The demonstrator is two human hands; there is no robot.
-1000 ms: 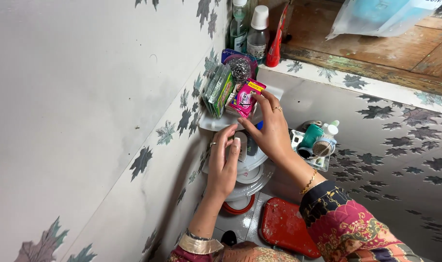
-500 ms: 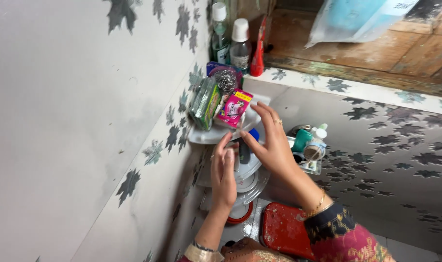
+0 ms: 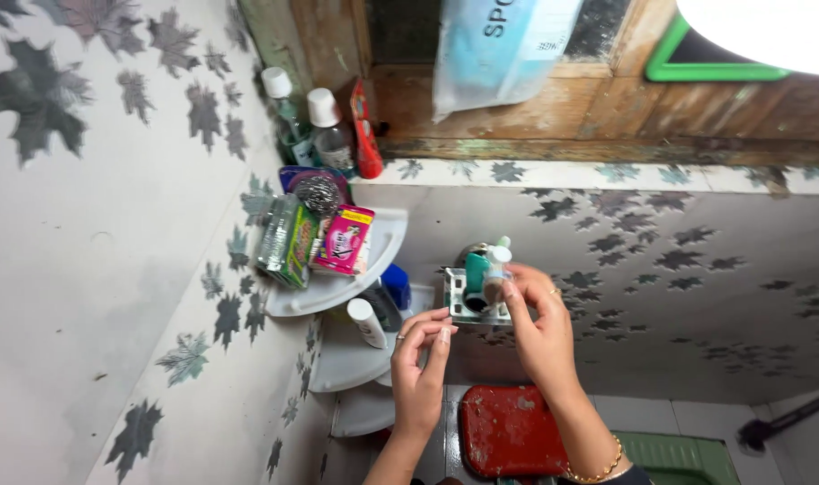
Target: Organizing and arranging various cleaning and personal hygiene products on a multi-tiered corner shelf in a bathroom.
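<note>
Reaching at mid-frame, the right hand [image 3: 540,328] pinches an upright bottle [image 3: 495,274] in the wall holder [image 3: 454,310]; the left hand [image 3: 420,364], lower left, pinches nothing visible.

We note: leaf-patterned walls [image 3: 113,269], wooden window frame [image 3: 607,108] above, white corner shelves [image 3: 337,287] — bright lamp [image 3: 769,31] top right.

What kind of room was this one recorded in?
Probably a home bathroom or washing corner: tiled walls, tiered corner shelves with scrub pads and tubes, and a small wall holder near the right hand.
</note>
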